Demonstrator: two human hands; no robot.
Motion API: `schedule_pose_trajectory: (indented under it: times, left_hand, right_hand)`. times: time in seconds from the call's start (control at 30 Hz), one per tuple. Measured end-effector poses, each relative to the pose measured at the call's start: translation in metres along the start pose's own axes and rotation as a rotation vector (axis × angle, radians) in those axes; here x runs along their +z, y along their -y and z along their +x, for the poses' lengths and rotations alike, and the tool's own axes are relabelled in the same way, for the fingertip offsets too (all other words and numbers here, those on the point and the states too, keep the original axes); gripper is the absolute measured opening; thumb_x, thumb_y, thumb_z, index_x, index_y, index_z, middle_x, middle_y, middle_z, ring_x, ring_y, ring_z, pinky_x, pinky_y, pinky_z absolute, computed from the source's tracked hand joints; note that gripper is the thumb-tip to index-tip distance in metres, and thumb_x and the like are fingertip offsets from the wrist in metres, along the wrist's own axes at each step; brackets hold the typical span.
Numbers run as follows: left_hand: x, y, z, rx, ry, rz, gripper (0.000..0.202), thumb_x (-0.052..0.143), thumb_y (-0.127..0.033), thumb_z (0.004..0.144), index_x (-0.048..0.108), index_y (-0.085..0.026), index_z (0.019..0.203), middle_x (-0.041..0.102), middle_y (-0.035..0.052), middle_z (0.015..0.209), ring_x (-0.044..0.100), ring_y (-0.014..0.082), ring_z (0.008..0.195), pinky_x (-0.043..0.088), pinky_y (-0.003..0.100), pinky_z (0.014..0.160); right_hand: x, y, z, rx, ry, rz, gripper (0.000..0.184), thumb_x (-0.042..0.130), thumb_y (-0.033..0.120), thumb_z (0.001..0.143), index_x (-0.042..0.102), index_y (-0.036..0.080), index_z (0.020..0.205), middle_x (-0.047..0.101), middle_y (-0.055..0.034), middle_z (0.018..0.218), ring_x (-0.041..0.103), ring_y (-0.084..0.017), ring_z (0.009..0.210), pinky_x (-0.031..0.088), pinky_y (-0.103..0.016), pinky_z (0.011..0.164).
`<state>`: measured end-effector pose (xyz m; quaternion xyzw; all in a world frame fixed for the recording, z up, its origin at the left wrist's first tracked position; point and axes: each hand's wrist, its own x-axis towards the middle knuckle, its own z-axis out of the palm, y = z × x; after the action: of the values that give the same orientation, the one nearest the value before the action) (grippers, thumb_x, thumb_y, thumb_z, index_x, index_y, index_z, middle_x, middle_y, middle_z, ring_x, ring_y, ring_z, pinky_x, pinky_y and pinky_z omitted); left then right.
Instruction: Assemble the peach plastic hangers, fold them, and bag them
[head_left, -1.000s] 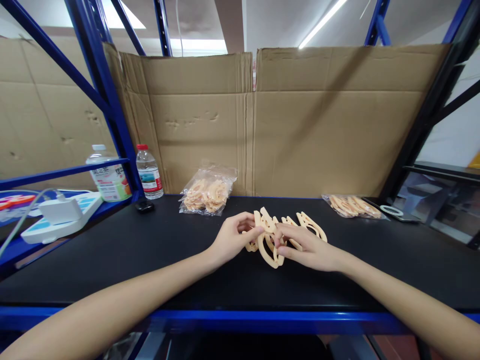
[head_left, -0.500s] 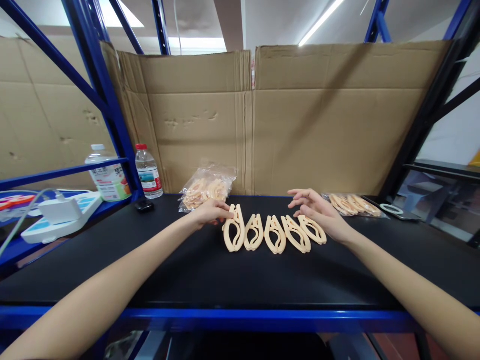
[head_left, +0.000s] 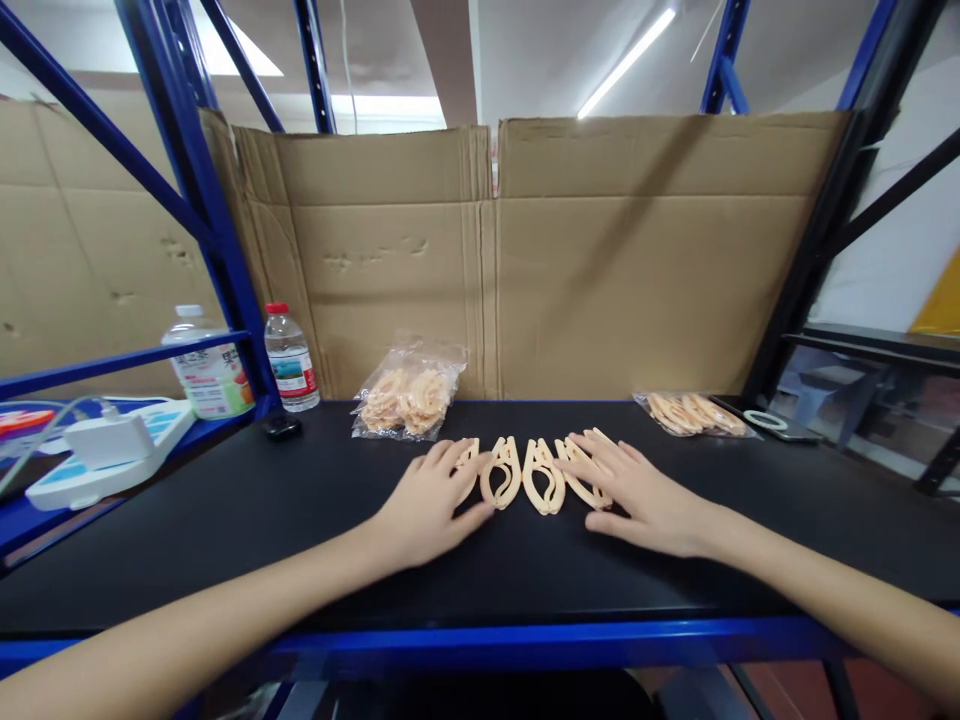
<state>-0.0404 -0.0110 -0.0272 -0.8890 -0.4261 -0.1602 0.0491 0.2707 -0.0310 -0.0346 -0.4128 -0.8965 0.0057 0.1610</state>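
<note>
Several cream-coloured folding hangers [head_left: 544, 478], folded into loop shapes, lie in a row on the black tabletop [head_left: 540, 575]. My left hand [head_left: 429, 508] rests palm down with fingers spread over the left end of the row. It partly covers the leftmost hanger [head_left: 468, 478], and its fingertips are close to the hanger [head_left: 501, 475] beside it. Over the right end lies my right hand [head_left: 643, 498], also palm down, fingers stretched out and apart. Beneath it the rightmost hangers are partly hidden. Neither hand grips anything.
Behind the row sit a clear bag of hangers [head_left: 411, 392] and, at right, another bag [head_left: 694, 413] beside a phone [head_left: 784, 425]. A water bottle [head_left: 291, 360], a small black object [head_left: 281, 426] and a power strip [head_left: 112, 450] stand left. Cardboard panels [head_left: 645, 260] close the back.
My left hand has let go of the leftmost hanger and flattened over it. My right hand has come down and left onto the right end of the row. The view has shifted slightly.
</note>
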Motion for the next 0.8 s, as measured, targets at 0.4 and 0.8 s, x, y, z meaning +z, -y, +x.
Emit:
schedule_pose_trajectory:
  times: [0.4, 0.8]
  left_hand:
    - [0.043, 0.016, 0.081, -0.177, 0.216, -0.082, 0.061, 0.037, -0.061, 0.087, 0.034, -0.033, 0.141, 0.018, 0.0159, 0.152, 0.008, 0.0475, 0.137, 0.014, 0.072, 0.097]
    - [0.022, 0.038, 0.078, 0.401, -0.112, 0.19, 0.047, 0.041, -0.015, 0.088, 0.045, -0.02, 0.134, 0.042, 0.0108, 0.143, 0.029, 0.0271, 0.136, 0.013, 0.047, 0.114]
  right_hand:
    - [0.034, -0.026, 0.078, 0.156, 0.165, 0.061, 0.065, 0.034, 0.068, 0.087, 0.025, 0.038, 0.144, 0.016, -0.0091, 0.154, 0.004, -0.04, 0.14, 0.011, -0.071, 0.102]
    - [0.041, -0.041, 0.086, 0.13, -0.058, -0.101, 0.053, 0.024, 0.054, 0.095, 0.036, 0.03, 0.141, 0.031, -0.0112, 0.149, 0.013, -0.033, 0.14, 0.01, -0.066, 0.105]
